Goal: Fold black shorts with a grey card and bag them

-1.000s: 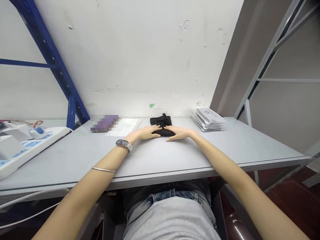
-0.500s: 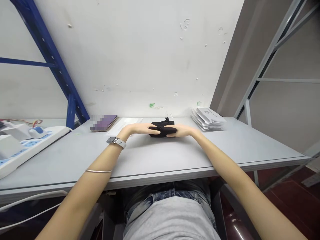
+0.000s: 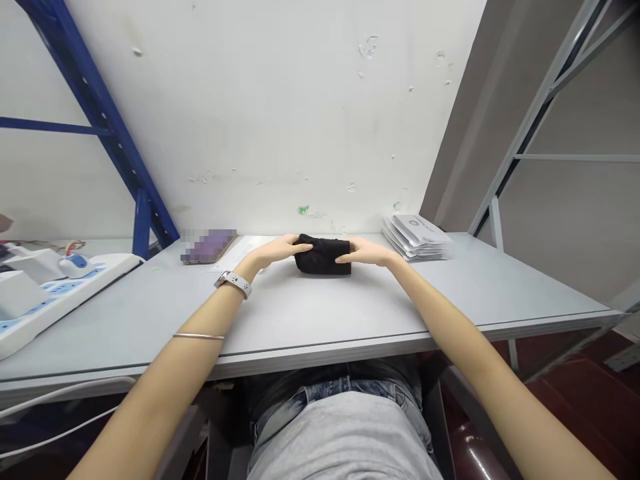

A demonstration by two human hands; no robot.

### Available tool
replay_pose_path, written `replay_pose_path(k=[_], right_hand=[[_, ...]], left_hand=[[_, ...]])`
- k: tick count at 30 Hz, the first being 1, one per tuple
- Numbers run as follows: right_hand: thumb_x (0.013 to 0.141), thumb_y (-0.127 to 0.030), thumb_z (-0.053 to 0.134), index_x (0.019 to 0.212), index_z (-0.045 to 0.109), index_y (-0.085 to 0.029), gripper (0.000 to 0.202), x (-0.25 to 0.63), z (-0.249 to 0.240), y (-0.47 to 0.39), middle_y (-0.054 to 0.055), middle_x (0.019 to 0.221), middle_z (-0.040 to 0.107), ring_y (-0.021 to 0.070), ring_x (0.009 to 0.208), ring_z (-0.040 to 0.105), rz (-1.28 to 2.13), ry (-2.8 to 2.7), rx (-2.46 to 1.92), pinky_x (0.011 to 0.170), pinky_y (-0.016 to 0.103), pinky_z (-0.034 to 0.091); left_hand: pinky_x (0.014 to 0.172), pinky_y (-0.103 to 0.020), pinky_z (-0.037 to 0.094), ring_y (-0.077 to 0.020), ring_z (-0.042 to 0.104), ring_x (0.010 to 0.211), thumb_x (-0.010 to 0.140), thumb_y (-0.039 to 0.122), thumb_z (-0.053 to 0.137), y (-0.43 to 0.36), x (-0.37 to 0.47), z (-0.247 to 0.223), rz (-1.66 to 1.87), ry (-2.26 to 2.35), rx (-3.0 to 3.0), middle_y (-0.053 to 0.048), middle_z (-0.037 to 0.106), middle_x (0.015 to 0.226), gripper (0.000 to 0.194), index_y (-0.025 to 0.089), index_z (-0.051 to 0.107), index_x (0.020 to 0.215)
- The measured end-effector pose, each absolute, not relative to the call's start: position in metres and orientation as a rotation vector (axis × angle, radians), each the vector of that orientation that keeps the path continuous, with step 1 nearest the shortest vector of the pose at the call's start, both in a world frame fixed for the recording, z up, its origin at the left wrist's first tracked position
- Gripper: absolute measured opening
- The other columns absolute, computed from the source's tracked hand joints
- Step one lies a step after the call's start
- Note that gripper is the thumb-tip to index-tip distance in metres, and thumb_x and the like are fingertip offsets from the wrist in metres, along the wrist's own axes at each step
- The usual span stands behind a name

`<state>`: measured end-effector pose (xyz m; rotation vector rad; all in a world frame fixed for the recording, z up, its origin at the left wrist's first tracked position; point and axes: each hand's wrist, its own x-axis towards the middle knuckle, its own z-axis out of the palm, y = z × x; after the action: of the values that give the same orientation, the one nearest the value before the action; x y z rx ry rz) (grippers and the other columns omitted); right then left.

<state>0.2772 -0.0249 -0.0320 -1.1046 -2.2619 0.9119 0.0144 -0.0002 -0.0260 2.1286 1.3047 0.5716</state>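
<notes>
Scuffed white wall (image 3: 275, 100) rises behind a pale grey table (image 3: 310, 320) in the head view, with a blue metal frame (image 3: 103, 120) on the left, cut off by the top and side edges. On the table, in the middle and near the wall, stands a black fabric bundle (image 3: 324, 259); its folds merge into one dark shape, and its far side is hidden. The left hand (image 3: 277, 250) pinches its left end, thumb on the near face and fingers over the top edge. The right hand (image 3: 369, 253) pinches the other end, thumb in front, its fingers mostly hidden behind the fabric. A watch (image 3: 233, 281) is turned so that its screen hardly shows. To the left lies a purple flat object (image 3: 214, 244), partly blurred by blocks, beside a white sheet (image 3: 244, 247) that the left hand and wrist partly cover. Right of the bundle is a stack of white packets (image 3: 416, 237), their print too small to read. The left edge crops a power strip (image 3: 113, 268) and a skin-toned shape (image 3: 5, 223), too little of it visible to identify.
</notes>
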Motion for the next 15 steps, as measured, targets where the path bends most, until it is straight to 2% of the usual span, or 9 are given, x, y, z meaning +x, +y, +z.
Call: replay_pose_path(k=[3,6,9,12,15], right_hand=[[0.080,-0.046,0.069,0.108,0.066,-0.022,0.037,0.278,-0.034,-0.023,0.005,0.116,0.067,0.0212,0.104,0.060,1.108,-2.055,-1.145,0.081,0.031,0.053],[0.084,-0.051,0.062,0.087,0.067,-0.018,0.033,0.276,-0.040,-0.018,0.008,0.102,0.068,0.0201,0.096,0.061,1.083,-1.884,-1.219,0.073,0.029,0.053],[0.085,-0.047,0.060,0.078,0.063,-0.018,0.029,0.271,-0.050,-0.008,0.005,0.085,0.066,0.0183,0.082,0.060,0.890,-1.860,-1.238,0.068,0.028,0.050],[0.086,-0.042,0.055,0.076,0.061,-0.019,0.026,0.264,-0.061,0.006,0.002,0.081,0.064,0.0175,0.081,0.057,0.532,-1.948,-1.178,0.074,0.030,0.046],[0.089,-0.039,0.049,0.075,0.058,-0.020,0.026,0.258,-0.071,0.018,0.002,0.081,0.064,0.0170,0.079,0.056,0.348,-2.030,-1.160,0.077,0.030,0.043]], left_hand=[[0.086,-0.033,0.049,-0.0272,0.060,0.107,0.081,0.061,0.056,0.005,0.024,-0.037,0.654,1.248,2.089,-0.005,0.069,0.116,0.046,0.021,0.068,0.102],[0.084,-0.033,0.049,-0.0276,0.061,0.104,0.081,0.062,0.055,0.009,0.033,-0.047,0.732,1.228,2.085,-0.006,0.070,0.109,0.048,0.019,0.067,0.099],[0.085,-0.033,0.048,-0.0266,0.060,0.107,0.080,0.063,0.058,0.010,0.035,-0.051,0.813,1.285,2.070,-0.006,0.067,0.116,0.052,0.022,0.064,0.110],[0.083,-0.032,0.049,-0.0259,0.059,0.109,0.073,0.062,0.067,0.012,0.031,-0.053,0.806,1.364,2.061,-0.006,0.063,0.124,0.065,0.027,0.055,0.127],[0.078,-0.032,0.049,-0.0245,0.063,0.096,0.072,0.056,0.071,0.017,0.028,-0.058,0.774,1.439,2.053,-0.006,0.067,0.108,0.072,0.025,0.049,0.133]])
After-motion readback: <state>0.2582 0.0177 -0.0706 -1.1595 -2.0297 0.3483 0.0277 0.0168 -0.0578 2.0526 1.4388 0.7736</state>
